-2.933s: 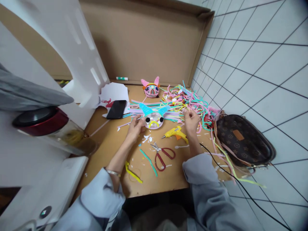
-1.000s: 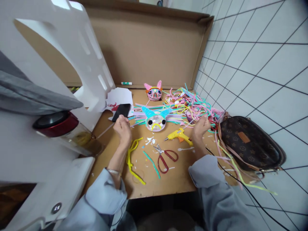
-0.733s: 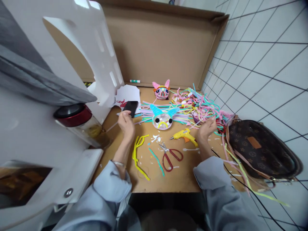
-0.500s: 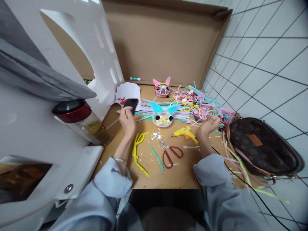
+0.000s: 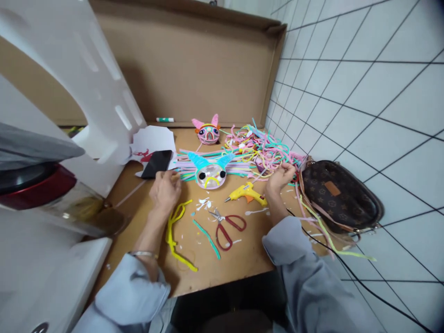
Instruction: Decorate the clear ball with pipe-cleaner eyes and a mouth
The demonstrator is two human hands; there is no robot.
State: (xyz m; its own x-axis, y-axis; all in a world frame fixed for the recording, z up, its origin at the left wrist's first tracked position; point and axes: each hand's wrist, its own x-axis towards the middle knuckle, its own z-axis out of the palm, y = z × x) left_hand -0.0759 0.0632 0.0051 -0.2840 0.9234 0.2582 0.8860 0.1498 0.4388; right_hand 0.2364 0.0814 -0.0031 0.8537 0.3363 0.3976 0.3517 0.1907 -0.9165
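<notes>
The left hand (image 5: pixel 165 190) has its grip loosely curled just by the phone (image 5: pixel 157 164); the right hand (image 5: pixel 278 179) has thumb and fingers close together near the pipe-cleaner pile (image 5: pixel 277 150). Whether either pinches anything cannot be told. Both forearms reach forward, apart, over the desk (image 5: pixel 236 263). Between the hands, the blue-eared face (image 5: pixel 211 173) lies by the straight pipe cleaners (image 5: pixel 241 166), apparently untouched. This seems a pause between handlings; lifting the face would call for opened fingers, kept clear of the glue gun (image 5: pixel 247 193) and scissors (image 5: pixel 224 222).
</notes>
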